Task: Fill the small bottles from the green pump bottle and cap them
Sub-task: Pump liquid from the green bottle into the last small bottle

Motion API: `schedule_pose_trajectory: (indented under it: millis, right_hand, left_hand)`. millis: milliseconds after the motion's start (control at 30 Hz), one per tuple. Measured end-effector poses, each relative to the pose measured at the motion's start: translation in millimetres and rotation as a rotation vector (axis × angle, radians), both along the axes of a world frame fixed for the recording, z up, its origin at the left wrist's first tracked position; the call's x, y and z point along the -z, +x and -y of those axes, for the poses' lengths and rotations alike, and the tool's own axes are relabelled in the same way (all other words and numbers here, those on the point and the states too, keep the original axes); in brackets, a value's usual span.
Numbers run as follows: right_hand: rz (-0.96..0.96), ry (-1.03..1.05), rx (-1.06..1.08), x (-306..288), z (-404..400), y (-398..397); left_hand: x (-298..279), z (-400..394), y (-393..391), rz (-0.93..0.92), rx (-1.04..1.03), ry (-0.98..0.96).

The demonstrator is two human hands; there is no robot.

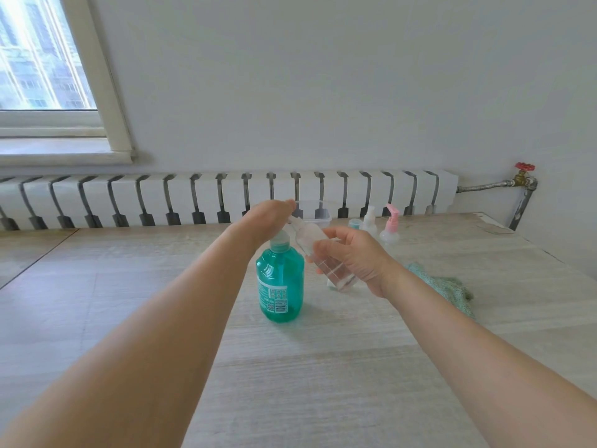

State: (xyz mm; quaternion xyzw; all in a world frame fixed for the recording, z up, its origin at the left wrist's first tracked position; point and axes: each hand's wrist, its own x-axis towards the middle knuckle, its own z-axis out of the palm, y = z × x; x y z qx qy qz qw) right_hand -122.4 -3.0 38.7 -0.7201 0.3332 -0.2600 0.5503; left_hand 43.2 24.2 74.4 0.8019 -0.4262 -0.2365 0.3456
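Small clear bottle (318,250) tilted, mouth up-left toward pump spout (under left hand (263,221)), right hand (355,257) fingers wrapped around it.

The left hand (265,221) rests on top of the green pump bottle (280,282), which stands upright on the desk (290,383). The right hand (352,260) holds a clear small bottle (318,250) tilted, its mouth at the pump spout. Farther right lie a green cloth (449,286) and a pink-pump bottle (390,227).
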Motion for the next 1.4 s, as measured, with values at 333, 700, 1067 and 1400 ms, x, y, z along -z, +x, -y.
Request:
schedule_pose_trajectory:
  millis: [333, 700, 1067, 1400]
  right_hand:
    - [-0.003, 0.010, -0.024, 1.5, 2.7, 0.6]
    - [-0.019, 0.021, -0.049, 9.5, 6.7, 0.8]
    - [0.025, 0.027, -0.024, 7.7, 7.6, -2.2]
    - [0.013, 0.014, -0.025, 7.2, 8.3, 3.7]
  left_hand:
    - [-7.4, -2.4, -12.3, -0.052, -0.015, 0.044]
    - [4.6, -0.6, -10.9, -0.036, 0.012, 0.035]
    - [-1.5, -0.4, -3.8, 0.016, -0.013, 0.025]
    - [-2.6, 3.9, -3.6, -0.055, -0.024, 0.032]
